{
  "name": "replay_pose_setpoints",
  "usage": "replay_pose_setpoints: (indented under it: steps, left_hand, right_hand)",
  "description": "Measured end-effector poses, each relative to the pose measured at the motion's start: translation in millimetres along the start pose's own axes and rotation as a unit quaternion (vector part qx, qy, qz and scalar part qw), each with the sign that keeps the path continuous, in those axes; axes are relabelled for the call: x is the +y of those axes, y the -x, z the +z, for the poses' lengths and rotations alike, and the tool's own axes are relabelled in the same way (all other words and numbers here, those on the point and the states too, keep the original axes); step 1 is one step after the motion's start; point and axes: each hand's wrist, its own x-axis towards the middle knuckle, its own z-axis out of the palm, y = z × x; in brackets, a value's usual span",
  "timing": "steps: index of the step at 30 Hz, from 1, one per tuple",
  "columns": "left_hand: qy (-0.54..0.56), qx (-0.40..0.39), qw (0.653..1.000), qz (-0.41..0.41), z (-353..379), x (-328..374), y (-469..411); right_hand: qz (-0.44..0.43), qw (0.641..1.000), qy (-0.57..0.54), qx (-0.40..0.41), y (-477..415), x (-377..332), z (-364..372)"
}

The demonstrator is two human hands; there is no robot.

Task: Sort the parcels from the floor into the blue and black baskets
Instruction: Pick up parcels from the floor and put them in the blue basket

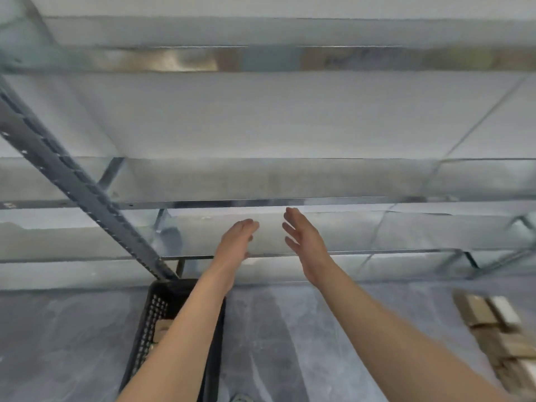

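Both empty, left hand (236,239) and right hand (304,242) show straight, relaxed fingers; recommended: lower toward the parcels (481,313) at right, grip one squarely, deliver to the black basket (150,320).

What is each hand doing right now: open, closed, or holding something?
Left hand: open, holding nothing.
Right hand: open, holding nothing.

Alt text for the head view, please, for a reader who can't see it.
The left hand and right hand extend forward, open and empty, toward metal shelving. A black basket sits on the floor under the left forearm; brown parcels lie at right.
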Motion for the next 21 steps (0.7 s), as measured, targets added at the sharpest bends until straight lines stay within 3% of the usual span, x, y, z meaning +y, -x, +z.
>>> replay_pose_setpoints:
  steps: [11, 21]
  left_hand:
    - [-0.065, -0.197, 0.978, 0.023, 252, 30, 55]
    - [-0.166, -0.374, 0.912, 0.04, 406, 12, 111]
  right_hand:
    - [-0.066, 0.979, -0.063, 0.181, 98, -37, -249]
    - [-0.092, 0.932, -0.115, 0.332, 191, -21, -368]
